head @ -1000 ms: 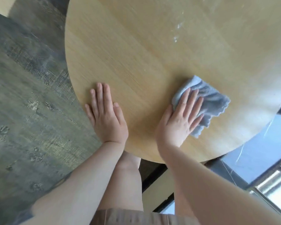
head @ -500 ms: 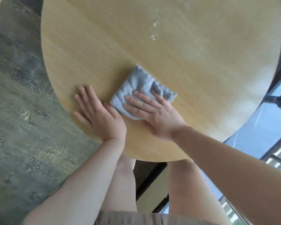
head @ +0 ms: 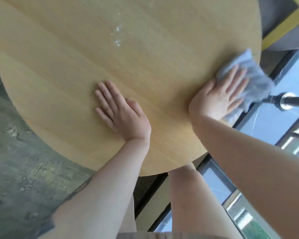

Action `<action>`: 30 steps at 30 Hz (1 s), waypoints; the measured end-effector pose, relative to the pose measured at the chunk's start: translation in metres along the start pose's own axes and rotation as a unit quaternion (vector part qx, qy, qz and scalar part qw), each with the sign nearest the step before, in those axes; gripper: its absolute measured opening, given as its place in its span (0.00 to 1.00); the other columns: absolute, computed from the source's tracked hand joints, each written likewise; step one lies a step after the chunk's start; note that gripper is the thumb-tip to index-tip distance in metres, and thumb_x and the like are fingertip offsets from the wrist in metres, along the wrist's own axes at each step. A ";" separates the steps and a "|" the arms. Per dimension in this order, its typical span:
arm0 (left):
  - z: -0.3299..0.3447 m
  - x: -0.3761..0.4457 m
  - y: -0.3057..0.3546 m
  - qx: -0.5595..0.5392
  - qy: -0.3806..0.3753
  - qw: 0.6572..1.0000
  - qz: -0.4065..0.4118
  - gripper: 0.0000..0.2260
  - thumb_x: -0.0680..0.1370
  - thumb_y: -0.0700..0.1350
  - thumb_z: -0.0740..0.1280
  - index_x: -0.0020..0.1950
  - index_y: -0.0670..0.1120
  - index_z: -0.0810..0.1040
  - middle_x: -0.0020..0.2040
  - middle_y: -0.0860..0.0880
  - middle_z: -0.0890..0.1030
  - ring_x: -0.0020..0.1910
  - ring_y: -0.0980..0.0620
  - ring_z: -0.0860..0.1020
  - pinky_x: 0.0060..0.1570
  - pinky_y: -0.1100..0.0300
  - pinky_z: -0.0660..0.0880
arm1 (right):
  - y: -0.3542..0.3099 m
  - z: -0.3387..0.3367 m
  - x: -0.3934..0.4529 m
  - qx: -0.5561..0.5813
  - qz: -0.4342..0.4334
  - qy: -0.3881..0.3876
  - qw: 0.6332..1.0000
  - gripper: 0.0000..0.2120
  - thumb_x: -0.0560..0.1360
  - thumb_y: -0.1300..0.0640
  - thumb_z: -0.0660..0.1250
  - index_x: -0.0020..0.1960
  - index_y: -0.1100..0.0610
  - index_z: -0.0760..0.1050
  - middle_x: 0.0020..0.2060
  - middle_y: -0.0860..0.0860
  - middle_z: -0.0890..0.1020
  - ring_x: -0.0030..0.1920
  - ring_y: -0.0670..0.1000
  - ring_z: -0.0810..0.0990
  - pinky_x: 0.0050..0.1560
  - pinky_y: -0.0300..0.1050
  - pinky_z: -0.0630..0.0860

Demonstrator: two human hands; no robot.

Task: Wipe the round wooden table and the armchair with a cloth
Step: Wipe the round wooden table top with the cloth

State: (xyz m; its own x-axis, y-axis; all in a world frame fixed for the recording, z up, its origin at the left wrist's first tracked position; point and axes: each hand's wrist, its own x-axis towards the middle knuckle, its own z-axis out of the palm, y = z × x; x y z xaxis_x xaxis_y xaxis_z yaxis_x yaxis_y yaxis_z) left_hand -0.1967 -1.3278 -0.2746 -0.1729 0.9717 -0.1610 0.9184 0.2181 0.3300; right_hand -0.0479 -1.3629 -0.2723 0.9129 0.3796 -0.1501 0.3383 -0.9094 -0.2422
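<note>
The right hand, fingers spread flat, presses the crumpled blue-grey cloth at the round pale wooden bench edge; cloth overhangs beyond its fingertips and could slip off. The left hand lies flat, bracing.

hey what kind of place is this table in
Probably a seating corner beside a large window, in a home or lounge. Clues: the round wooden table, glass panes with a metal rail, and a grey-and-yellow seat.
</note>
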 end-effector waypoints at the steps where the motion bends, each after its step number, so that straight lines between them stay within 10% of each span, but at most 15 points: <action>1: 0.004 -0.003 0.008 -0.003 0.008 1.000 -0.011 0.28 0.78 0.45 0.52 0.78 0.45 0.54 0.79 0.48 0.53 0.78 0.50 0.50 0.74 0.49 0.44 | 0.001 -0.005 -0.010 -0.020 0.016 -0.010 1.000 0.30 0.77 0.53 0.52 0.79 0.50 0.51 0.78 0.49 0.53 0.78 0.53 0.48 0.74 0.54 0.38; 3: 0.009 -0.006 0.018 0.000 0.018 1.000 -0.026 0.28 0.78 0.46 0.52 0.78 0.45 0.54 0.79 0.47 0.54 0.78 0.50 0.51 0.74 0.50 0.44 | 0.016 -0.010 -0.027 -0.082 -0.324 -0.113 0.936 0.30 0.77 0.53 0.54 0.78 0.50 0.52 0.78 0.49 0.55 0.78 0.54 0.50 0.74 0.55 0.39; 5: 0.014 -0.008 0.021 0.024 0.023 0.999 -0.031 0.28 0.78 0.46 0.51 0.78 0.44 0.53 0.79 0.47 0.54 0.78 0.50 0.51 0.74 0.49 0.45 | 0.037 -0.020 0.010 -0.130 -0.649 -0.207 0.721 0.29 0.79 0.52 0.55 0.78 0.48 0.51 0.77 0.47 0.56 0.77 0.53 0.52 0.75 0.54 0.41; 6: 0.016 -0.008 0.020 0.038 0.029 0.998 -0.031 0.28 0.78 0.46 0.51 0.78 0.44 0.53 0.79 0.47 0.54 0.78 0.50 0.51 0.74 0.49 0.46 | 0.041 -0.023 0.037 -0.140 -0.671 -0.209 0.698 0.29 0.78 0.52 0.56 0.78 0.47 0.51 0.77 0.47 0.58 0.77 0.52 0.53 0.75 0.54 0.42; 9: 0.019 -0.009 0.023 0.051 0.046 0.997 -0.032 0.28 0.77 0.46 0.50 0.78 0.43 0.54 0.79 0.46 0.55 0.78 0.50 0.52 0.75 0.48 0.47 | 0.048 -0.027 0.084 -0.037 -0.281 -0.080 0.956 0.29 0.78 0.55 0.57 0.77 0.48 0.55 0.77 0.49 0.58 0.77 0.53 0.52 0.76 0.58 0.46; 10: 0.020 -0.009 0.023 0.052 0.048 0.997 -0.033 0.28 0.77 0.46 0.51 0.78 0.43 0.54 0.79 0.46 0.54 0.78 0.49 0.52 0.75 0.48 0.47 | 0.045 -0.028 0.076 -0.025 -0.147 -0.039 0.988 0.29 0.78 0.54 0.55 0.78 0.50 0.55 0.77 0.49 0.56 0.77 0.53 0.51 0.76 0.60 0.46; 13: 0.021 -0.009 0.026 0.045 0.050 0.996 -0.055 0.29 0.77 0.45 0.52 0.78 0.43 0.53 0.79 0.46 0.54 0.78 0.49 0.51 0.74 0.49 0.46 | 0.035 -0.023 0.029 -0.044 -0.222 -0.094 0.970 0.29 0.78 0.54 0.53 0.79 0.52 0.52 0.78 0.51 0.53 0.78 0.55 0.48 0.76 0.59 0.42; 16: 0.020 -0.017 0.043 0.050 0.003 0.998 0.022 0.28 0.78 0.46 0.53 0.78 0.45 0.53 0.79 0.47 0.54 0.78 0.49 0.51 0.74 0.48 0.46 | 0.043 -0.026 0.054 -0.098 -0.592 -0.189 0.777 0.28 0.80 0.54 0.55 0.78 0.49 0.53 0.78 0.48 0.55 0.78 0.53 0.50 0.76 0.56 0.43; 17: 0.021 -0.023 0.048 0.064 -0.017 0.995 0.080 0.28 0.78 0.47 0.53 0.79 0.46 0.53 0.79 0.47 0.54 0.78 0.49 0.52 0.74 0.47 0.46 | 0.047 -0.026 0.076 -0.105 -0.603 -0.181 0.770 0.27 0.80 0.54 0.55 0.78 0.49 0.53 0.77 0.48 0.56 0.78 0.52 0.51 0.76 0.55 0.43; 20: 0.025 -0.029 0.051 0.088 -0.045 0.982 0.160 0.27 0.79 0.49 0.54 0.78 0.48 0.54 0.78 0.48 0.55 0.77 0.50 0.52 0.75 0.45 0.48 | 0.053 -0.030 0.091 -0.020 -0.242 -0.059 0.968 0.29 0.78 0.55 0.56 0.78 0.50 0.55 0.77 0.49 0.57 0.77 0.54 0.51 0.76 0.59 0.46; 22: 0.026 -0.026 0.047 0.093 -0.043 0.983 0.151 0.27 0.79 0.49 0.54 0.78 0.48 0.54 0.78 0.49 0.55 0.77 0.51 0.52 0.75 0.45 0.49 | 0.043 -0.029 0.051 -0.020 -0.114 -0.055 0.992 0.32 0.77 0.56 0.58 0.78 0.51 0.53 0.78 0.50 0.54 0.78 0.54 0.48 0.76 0.59 0.44; 23: 0.025 -0.026 0.047 0.095 -0.043 0.984 0.147 0.27 0.79 0.48 0.55 0.78 0.48 0.55 0.78 0.49 0.55 0.77 0.51 0.52 0.75 0.45 0.49 | 0.042 -0.026 0.030 -0.041 -0.207 -0.108 0.972 0.33 0.76 0.56 0.59 0.78 0.51 0.52 0.78 0.50 0.53 0.78 0.54 0.47 0.76 0.58 0.42; 25: 0.023 -0.026 0.048 0.094 -0.044 0.983 0.151 0.28 0.77 0.47 0.54 0.78 0.48 0.55 0.79 0.50 0.55 0.78 0.52 0.51 0.75 0.46 0.47 | 0.048 -0.026 0.018 -0.076 -0.527 -0.214 0.819 0.31 0.78 0.54 0.58 0.78 0.50 0.52 0.78 0.48 0.53 0.78 0.52 0.48 0.76 0.55 0.42; 27: 0.021 -0.023 0.049 0.077 -0.052 0.984 0.155 0.29 0.76 0.46 0.53 0.78 0.49 0.55 0.79 0.51 0.55 0.78 0.53 0.51 0.74 0.48 0.45 | 0.055 -0.030 0.056 -0.099 -0.650 -0.218 0.721 0.28 0.80 0.52 0.55 0.78 0.49 0.52 0.77 0.46 0.55 0.78 0.50 0.50 0.76 0.53 0.43; 30: 0.014 -0.019 0.033 0.041 -0.090 0.976 0.195 0.27 0.79 0.45 0.55 0.78 0.48 0.56 0.79 0.49 0.55 0.78 0.51 0.50 0.74 0.52 0.43 | 0.077 -0.031 0.062 -0.026 -0.339 -0.092 0.936 0.27 0.80 0.54 0.58 0.78 0.50 0.55 0.77 0.48 0.58 0.78 0.52 0.51 0.76 0.56 0.45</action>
State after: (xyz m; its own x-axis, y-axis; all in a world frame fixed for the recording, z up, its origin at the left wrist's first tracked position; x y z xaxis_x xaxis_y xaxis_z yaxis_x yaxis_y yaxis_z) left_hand -0.1584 -1.3405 -0.2737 0.2544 0.9458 -0.2020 0.9285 -0.1804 0.3247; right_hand 0.0421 -1.4147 -0.2708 0.4318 0.8907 -0.1422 0.8402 -0.4545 -0.2957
